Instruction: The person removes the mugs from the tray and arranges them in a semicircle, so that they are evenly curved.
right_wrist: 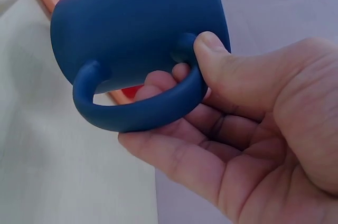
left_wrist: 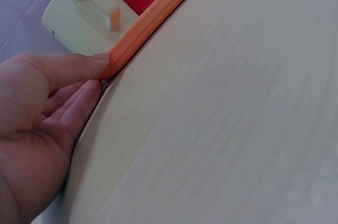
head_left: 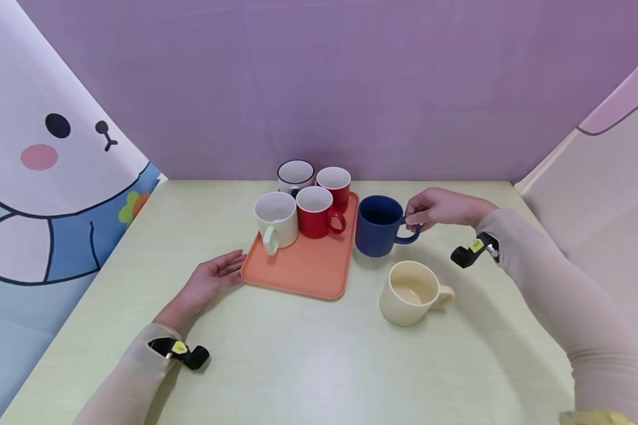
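Observation:
My right hand (head_left: 438,208) grips the handle of a dark blue mug (head_left: 374,231), which is just right of the orange tray (head_left: 319,277). In the right wrist view, the thumb presses the top of the blue handle (right_wrist: 137,115) and fingers pass through and under it. Whether the mug's base touches the table is unclear. At the tray's near left corner, my left hand (head_left: 212,280) pinches the rim, thumb above and fingertips low against the edge. A ribbed white mug (head_left: 284,227) and a red mug (head_left: 313,221) stand upright on the tray.
Behind them are a white mug with a dark rim (head_left: 292,177) and a second red mug (head_left: 340,190). A cream mug (head_left: 401,304) stands on the pale table (head_left: 298,354) in front of the blue one, handle rightward. A purple curtain (head_left: 319,88) closes off the back.

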The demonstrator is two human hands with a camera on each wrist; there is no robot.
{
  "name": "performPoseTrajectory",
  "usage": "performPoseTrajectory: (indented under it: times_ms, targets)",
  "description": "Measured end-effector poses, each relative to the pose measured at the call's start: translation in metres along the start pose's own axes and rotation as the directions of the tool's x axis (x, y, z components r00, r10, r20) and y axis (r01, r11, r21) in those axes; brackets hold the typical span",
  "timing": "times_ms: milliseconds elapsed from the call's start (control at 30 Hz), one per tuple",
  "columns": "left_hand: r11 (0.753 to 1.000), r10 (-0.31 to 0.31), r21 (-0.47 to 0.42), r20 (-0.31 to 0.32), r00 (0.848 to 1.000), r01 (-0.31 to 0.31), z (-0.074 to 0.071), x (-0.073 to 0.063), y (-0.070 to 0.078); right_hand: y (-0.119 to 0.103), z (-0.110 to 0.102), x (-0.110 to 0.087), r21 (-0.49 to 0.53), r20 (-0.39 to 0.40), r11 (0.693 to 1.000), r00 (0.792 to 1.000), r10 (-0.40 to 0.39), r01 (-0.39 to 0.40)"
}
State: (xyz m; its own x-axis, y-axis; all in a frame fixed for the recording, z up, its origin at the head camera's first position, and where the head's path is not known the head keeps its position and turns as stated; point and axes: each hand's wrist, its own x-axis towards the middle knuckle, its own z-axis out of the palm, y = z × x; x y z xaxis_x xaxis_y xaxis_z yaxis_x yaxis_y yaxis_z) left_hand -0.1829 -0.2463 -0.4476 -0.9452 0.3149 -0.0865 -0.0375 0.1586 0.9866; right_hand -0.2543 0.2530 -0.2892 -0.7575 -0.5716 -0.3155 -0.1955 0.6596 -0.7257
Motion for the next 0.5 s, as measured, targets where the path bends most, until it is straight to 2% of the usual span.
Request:
performPoseTrajectory:
  times_ms: [500]
  targets:
    - [1.0, -0.01, 0.019, -0.004, 1.0, 0.011, 0.0, 0.001, 0.0, 0.032, 0.005, -0.019, 0.101, -0.032, 0.994, 0.999, 0.041, -0.038]
